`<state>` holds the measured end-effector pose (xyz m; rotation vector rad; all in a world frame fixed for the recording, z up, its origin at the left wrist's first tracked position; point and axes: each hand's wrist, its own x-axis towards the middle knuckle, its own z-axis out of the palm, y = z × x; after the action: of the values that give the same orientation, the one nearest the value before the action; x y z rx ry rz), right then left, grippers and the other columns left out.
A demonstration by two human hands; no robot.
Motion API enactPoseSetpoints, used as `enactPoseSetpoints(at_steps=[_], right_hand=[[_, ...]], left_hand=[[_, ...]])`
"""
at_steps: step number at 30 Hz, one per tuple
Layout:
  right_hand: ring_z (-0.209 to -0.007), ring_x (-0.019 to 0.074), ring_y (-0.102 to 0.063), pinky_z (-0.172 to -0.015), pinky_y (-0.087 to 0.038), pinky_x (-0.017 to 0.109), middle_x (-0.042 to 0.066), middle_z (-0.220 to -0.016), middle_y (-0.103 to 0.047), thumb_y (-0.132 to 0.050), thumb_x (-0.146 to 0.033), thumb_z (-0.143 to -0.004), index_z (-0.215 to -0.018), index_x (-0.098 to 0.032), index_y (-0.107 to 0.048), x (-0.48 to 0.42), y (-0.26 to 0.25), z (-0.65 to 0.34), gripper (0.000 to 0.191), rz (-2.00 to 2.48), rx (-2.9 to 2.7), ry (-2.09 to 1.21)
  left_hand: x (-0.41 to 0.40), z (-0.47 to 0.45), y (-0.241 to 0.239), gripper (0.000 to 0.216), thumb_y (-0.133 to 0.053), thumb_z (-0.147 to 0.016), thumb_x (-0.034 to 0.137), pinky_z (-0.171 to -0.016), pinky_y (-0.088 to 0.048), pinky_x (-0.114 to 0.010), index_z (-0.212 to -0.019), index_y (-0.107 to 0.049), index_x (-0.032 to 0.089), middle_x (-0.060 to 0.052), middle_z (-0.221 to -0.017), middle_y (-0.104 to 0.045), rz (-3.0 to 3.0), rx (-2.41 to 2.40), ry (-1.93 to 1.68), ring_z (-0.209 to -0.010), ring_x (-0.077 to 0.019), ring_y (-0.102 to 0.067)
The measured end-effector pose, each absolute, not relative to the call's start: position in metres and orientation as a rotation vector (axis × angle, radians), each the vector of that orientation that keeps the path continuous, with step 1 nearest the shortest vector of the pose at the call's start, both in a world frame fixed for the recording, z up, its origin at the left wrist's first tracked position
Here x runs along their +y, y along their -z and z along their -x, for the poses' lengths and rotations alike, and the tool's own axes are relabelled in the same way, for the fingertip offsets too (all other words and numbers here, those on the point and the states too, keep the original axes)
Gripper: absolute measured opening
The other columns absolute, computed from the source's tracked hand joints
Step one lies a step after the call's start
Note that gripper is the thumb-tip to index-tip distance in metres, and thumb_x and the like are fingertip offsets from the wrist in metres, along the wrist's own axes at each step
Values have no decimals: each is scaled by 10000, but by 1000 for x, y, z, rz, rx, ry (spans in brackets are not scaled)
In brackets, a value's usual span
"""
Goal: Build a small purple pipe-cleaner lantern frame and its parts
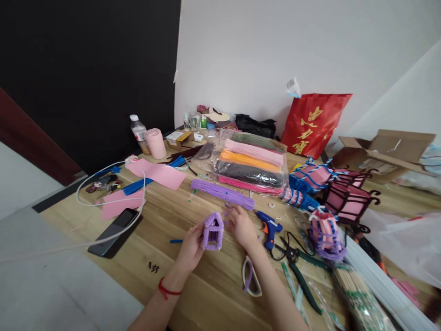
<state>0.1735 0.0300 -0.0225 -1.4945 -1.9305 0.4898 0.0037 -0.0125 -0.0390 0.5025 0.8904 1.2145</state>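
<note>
My left hand (193, 243) is closed on a small house-shaped frame (212, 231) of fuzzy purple pipe cleaners, with a peaked top and an open front. Just right of the frame, my right hand (240, 224) has its fingers bent together. Purple shows at its fingertips, but what they pinch is too small to make out. Behind both hands lies a flat bundle of purple pipe cleaners (222, 194). A blue glue gun (269, 227) rests to the right of my right hand. Under my right forearm is a pale loop with a purple strip (251, 278).
Green-handled pliers (299, 271), bundled sticks (360, 294) and pink lanterns (346, 197) crowd the right side. Bagged pipe cleaners (253, 161) lie behind. At left are pink sheets (161, 172), a phone (115, 232), a white cable (77, 191) and a pink cup (155, 143).
</note>
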Motion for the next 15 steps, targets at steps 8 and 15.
enactPoseSetpoints(at_steps=[8, 15], right_hand=[[-791, 198, -613, -759, -459, 306, 99, -814, -662, -557, -93, -748, -776, -158, -683, 36, 42, -168, 144, 1441, -1923, -564], [-605, 163, -628, -598, -518, 293, 61, -751, -673, -456, -298, -875, -991, -123, -623, 24, 21, -186, 268, 1330, -1530, -571]], left_hand=[[-11, -1, 45, 247, -712, -686, 368, -647, -490, -263, -807, -651, 161, -55, -804, -714, -454, 895, -1253, -775, -206, -654], [-7, -6, 53, 195, -705, -704, 332, -597, -485, -230, -784, -659, 161, -32, -756, -711, -420, 908, -1255, -684, -159, -643]])
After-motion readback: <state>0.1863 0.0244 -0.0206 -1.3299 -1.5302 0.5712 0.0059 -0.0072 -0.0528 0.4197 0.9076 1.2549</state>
